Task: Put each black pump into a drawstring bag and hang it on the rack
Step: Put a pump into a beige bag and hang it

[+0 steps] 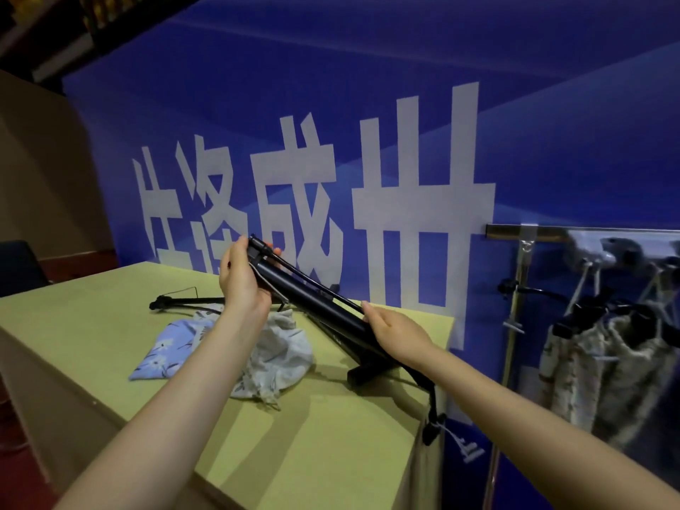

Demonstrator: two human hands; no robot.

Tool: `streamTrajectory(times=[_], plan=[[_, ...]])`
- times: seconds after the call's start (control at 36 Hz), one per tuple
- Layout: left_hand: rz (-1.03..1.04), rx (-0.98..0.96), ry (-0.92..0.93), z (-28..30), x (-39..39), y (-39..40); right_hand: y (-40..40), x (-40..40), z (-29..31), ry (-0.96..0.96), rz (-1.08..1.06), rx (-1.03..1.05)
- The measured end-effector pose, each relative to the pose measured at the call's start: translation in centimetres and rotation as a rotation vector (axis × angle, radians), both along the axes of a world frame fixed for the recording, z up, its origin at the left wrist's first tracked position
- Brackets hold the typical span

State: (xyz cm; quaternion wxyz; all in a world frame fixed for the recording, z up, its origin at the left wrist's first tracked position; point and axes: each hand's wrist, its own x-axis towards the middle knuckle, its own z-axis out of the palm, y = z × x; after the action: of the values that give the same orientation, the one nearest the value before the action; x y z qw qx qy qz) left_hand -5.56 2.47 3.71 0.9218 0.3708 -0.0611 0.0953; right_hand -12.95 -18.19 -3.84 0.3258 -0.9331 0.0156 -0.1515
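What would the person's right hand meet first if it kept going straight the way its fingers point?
The right hand points up and left, and its fingers already touch the black pump. Straight on, it would probably press against the barrel first; the left hand lies further along that line, though depth is unclear.

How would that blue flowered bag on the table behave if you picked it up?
The blue flowered bag lies flat and creased on the table, so it would probably droop limply. It looks like thin cloth, likely very light. Being soft and flat, it should neither roll nor break.
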Motion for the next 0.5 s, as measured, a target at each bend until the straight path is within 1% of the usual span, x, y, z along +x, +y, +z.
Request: streamTrajectory(times=[0.06, 0.08, 0.17, 0.22, 0.33, 0.42, 0.5], plan=[[0.028, -0.005, 0.034, -0.8, 0.1, 0.1, 1.0, 0.2, 0.0, -0.086, -0.018, -0.139], [0.029, -0.015, 0.062, -1.2, 0.1, 0.1, 1.6, 0.3, 0.1, -0.116, -0.016, -0.177], [0.019, -0.049, 0.117, -2.3, 0.0, -0.2, 3.7, 0.9, 0.6, -0.236, 0.038, -0.225], [0.013, -0.028, 0.124, -3.0, -0.1, -0.4, 5.3, 1.5, 0.9, -0.317, 0.088, -0.302], [-0.011, 0.042, 0.167, -4.1, 0.0, -0.1, 7.0, 2.6, 0.7, -0.395, 0.120, -0.475], [-0.032, 0.051, 0.186, -4.5, 0.2, 0.5, 7.4, 2.9, 0.0, -0.443, 0.115, -0.533], [-0.035, 0.035, 0.200, -5.0, 0.6, 1.2, 8.0, 3.1, -1.1, -0.437, 0.073, -0.489]])
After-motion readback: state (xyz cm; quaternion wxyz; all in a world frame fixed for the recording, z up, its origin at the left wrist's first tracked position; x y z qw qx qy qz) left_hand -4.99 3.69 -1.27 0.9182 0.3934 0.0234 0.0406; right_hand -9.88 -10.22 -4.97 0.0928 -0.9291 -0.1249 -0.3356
